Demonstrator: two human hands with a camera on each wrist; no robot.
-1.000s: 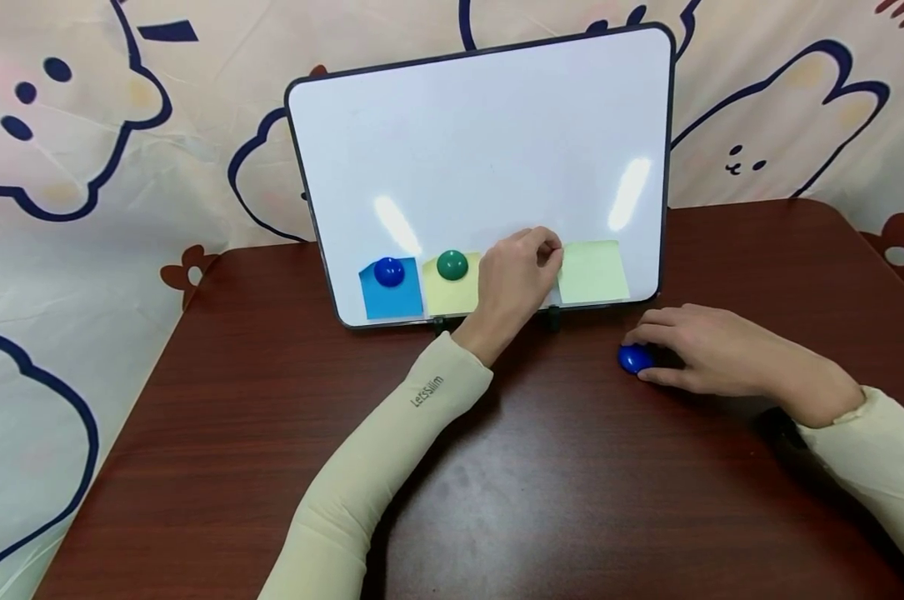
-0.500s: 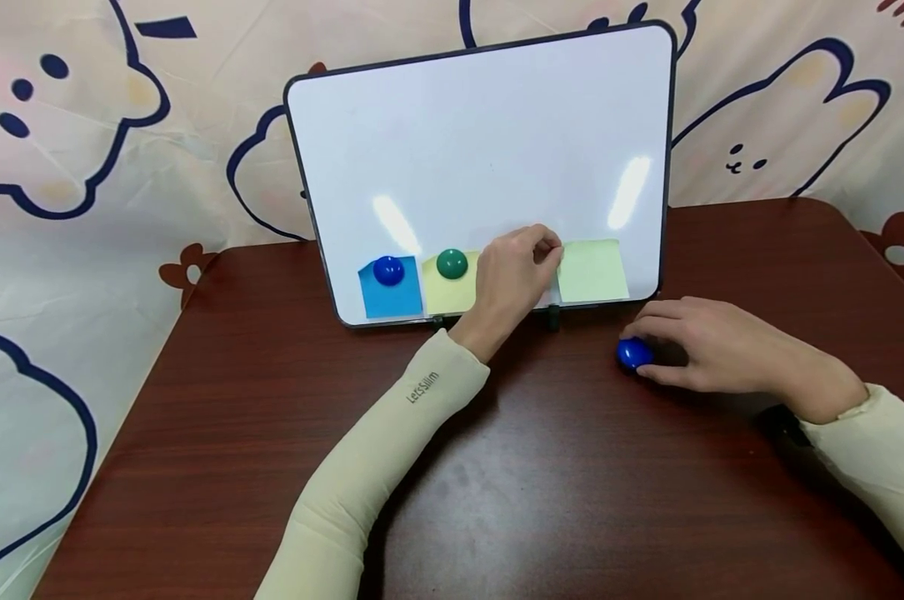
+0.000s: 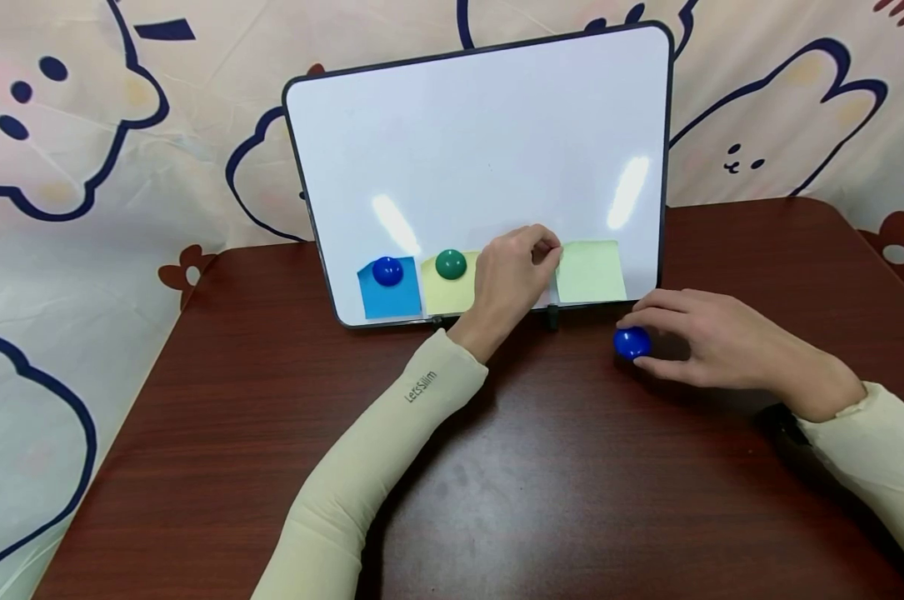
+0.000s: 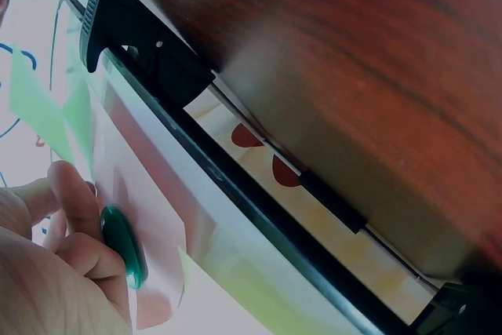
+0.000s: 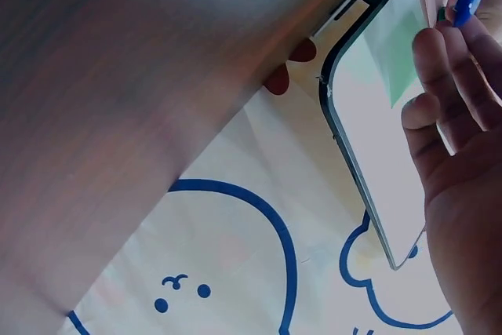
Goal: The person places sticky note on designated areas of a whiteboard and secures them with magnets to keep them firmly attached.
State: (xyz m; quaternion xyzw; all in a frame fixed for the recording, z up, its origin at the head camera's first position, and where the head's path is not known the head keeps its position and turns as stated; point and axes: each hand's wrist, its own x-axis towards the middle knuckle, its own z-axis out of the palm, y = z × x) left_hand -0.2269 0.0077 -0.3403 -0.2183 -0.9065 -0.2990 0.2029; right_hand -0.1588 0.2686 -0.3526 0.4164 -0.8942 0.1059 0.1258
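Note:
My left hand [image 3: 515, 271] is at the board's lower middle, thumb and index finger pinching the upper left corner of a light green sticky note [image 3: 590, 272]. Beside its curled fingers, a green round magnet [image 4: 121, 247] sits on a pink sticky note [image 4: 145, 194]; in the head view the hand hides that magnet. My right hand [image 3: 721, 342] holds a blue round magnet [image 3: 632, 342] between fingers and thumb, just above the table near the board's lower right corner. Farther left, a blue magnet [image 3: 387, 271] sits on a blue note [image 3: 393, 302] and a green magnet [image 3: 451, 264] on a yellow note [image 3: 447, 296].
The whiteboard [image 3: 481, 150] leans upright on black stand clips [image 3: 552, 317] at the back of the dark wooden table [image 3: 556, 467]. Behind it hangs a cloth [image 3: 62, 167] with cartoon drawings. A dark strap [image 3: 785, 425] shows under the right wrist.
My right hand has moved slightly up and toward the board with the blue magnet, tilting its domed face more into view. The left hand has stayed at the light green note.

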